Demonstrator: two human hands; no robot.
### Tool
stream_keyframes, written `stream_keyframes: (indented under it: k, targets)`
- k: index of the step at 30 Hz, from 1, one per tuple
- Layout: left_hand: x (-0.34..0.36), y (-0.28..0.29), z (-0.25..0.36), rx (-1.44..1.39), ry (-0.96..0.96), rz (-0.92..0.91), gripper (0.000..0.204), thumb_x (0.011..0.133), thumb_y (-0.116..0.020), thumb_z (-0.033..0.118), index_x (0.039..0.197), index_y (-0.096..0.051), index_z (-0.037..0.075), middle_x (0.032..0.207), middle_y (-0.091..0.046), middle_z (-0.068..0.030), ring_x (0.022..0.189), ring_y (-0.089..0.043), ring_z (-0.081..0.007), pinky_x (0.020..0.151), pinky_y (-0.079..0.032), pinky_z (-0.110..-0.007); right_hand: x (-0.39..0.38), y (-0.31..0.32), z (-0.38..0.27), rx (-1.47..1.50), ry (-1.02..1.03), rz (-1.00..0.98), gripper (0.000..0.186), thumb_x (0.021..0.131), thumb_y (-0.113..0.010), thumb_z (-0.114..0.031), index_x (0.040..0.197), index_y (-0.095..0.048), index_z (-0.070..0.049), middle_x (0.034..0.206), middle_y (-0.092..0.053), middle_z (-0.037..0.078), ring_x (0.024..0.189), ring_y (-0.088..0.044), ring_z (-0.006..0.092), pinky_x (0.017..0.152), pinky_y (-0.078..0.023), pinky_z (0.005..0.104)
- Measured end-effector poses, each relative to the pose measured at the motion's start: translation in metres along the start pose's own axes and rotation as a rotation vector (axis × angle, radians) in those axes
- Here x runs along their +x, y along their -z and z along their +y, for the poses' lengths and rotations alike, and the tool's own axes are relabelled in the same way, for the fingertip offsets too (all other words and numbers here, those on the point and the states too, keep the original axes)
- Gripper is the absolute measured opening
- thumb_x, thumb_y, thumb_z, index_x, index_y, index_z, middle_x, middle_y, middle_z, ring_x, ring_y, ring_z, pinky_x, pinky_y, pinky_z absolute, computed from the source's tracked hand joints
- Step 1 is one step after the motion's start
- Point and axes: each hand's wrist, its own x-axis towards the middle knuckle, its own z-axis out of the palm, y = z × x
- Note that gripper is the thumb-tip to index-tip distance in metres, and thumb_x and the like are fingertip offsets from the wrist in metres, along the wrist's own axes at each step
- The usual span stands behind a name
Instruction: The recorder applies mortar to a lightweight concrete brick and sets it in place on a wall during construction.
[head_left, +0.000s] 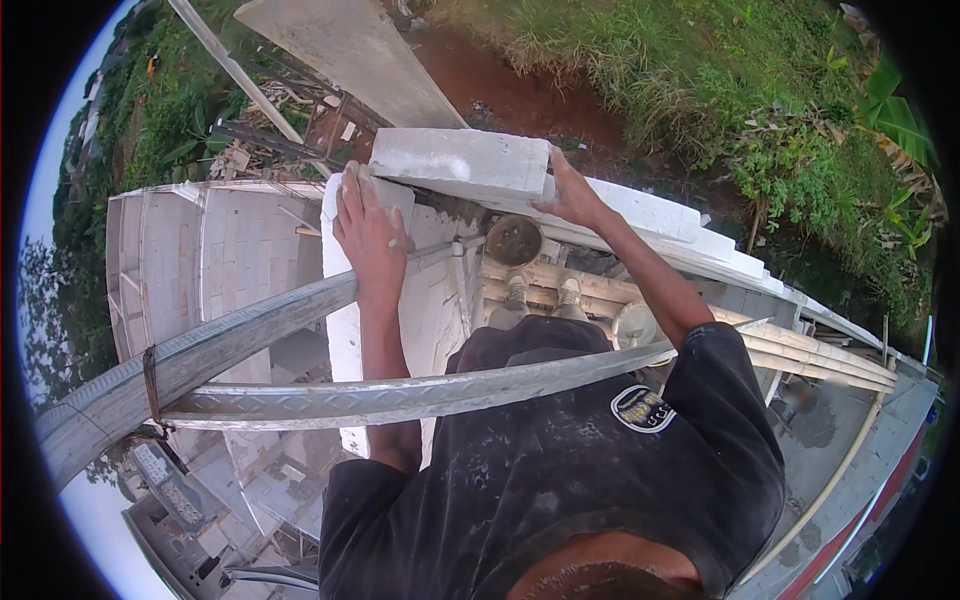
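Observation:
A pale lightweight concrete block (pixel 460 160) lies at the corner where two block walls meet. My right hand (pixel 575 195) grips its right end, fingers on the end face and thumb lower on the near side. My left hand (pixel 370 235) rests with fingers stretched out on the top of the left wall (pixel 345 330), its fingertips beside the block's left end. Whether those fingertips touch the block, I cannot tell. Rightward from the block runs the top course of the other wall (pixel 640 208).
Metal channel bars (pixel 420 395) cross in front of my body. Bamboo poles (pixel 800 355) lie below by my feet, near a dark round bucket (pixel 514 241) and a pale round container (pixel 634 326). A wide board (pixel 350 55) leans beyond the corner. Grass and red soil lie far below.

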Motion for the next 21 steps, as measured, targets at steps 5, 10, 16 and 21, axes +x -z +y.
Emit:
stream_keyframes:
  k: [5, 10, 16, 21]
  targets:
    - [-0.003, 0.008, 0.009, -0.030, 0.117, 0.023, 0.058, 0.086, -0.066, 0.015, 0.138, -0.045, 0.000, 0.145, -0.036, -0.0219, 0.136, -0.032, -0.0406, 0.109, -0.027, -0.058, -0.002, 0.002, -0.002, 0.005, -0.005, 0.013, 0.106, 0.072, -0.083, -0.024, 0.149, -0.015, 0.003, 0.146, -0.035, 0.029, 0.138, -0.036, 0.0394, 0.116, -0.029, 0.0425]
    - [-0.007, 0.010, 0.003, 0.009, 0.025, -0.042, 0.055, 0.084, -0.068, 0.012, 0.135, -0.049, 0.002, 0.144, -0.035, -0.0235, 0.135, -0.031, -0.0429, 0.104, -0.033, -0.062, 0.000, -0.001, -0.002, 0.076, 0.002, 0.047, 0.104, 0.073, -0.083, -0.025, 0.148, -0.016, 0.004, 0.144, -0.037, 0.029, 0.136, -0.038, 0.0401, 0.115, -0.031, 0.0424]
    - [-0.007, 0.010, 0.010, 0.051, 0.017, -0.062, 0.056, 0.083, -0.069, 0.013, 0.136, -0.051, 0.010, 0.144, -0.034, -0.0232, 0.134, -0.031, -0.0470, 0.101, -0.035, -0.064, 0.002, 0.000, 0.001, 0.065, -0.051, -0.021, 0.102, 0.073, -0.083, -0.026, 0.145, -0.019, 0.006, 0.142, -0.039, 0.029, 0.134, -0.040, 0.0391, 0.114, -0.032, 0.0424]
    - [-0.007, 0.007, 0.004, 0.099, 0.024, -0.075, 0.056, 0.084, -0.068, 0.013, 0.137, -0.050, 0.010, 0.144, -0.034, -0.0231, 0.134, -0.031, -0.0462, 0.101, -0.034, -0.064, 0.003, -0.001, -0.006, 0.010, -0.065, 0.005, 0.098, 0.073, -0.083, -0.026, 0.143, -0.022, 0.005, 0.140, -0.041, 0.028, 0.133, -0.042, 0.0386, 0.113, -0.034, 0.0419]
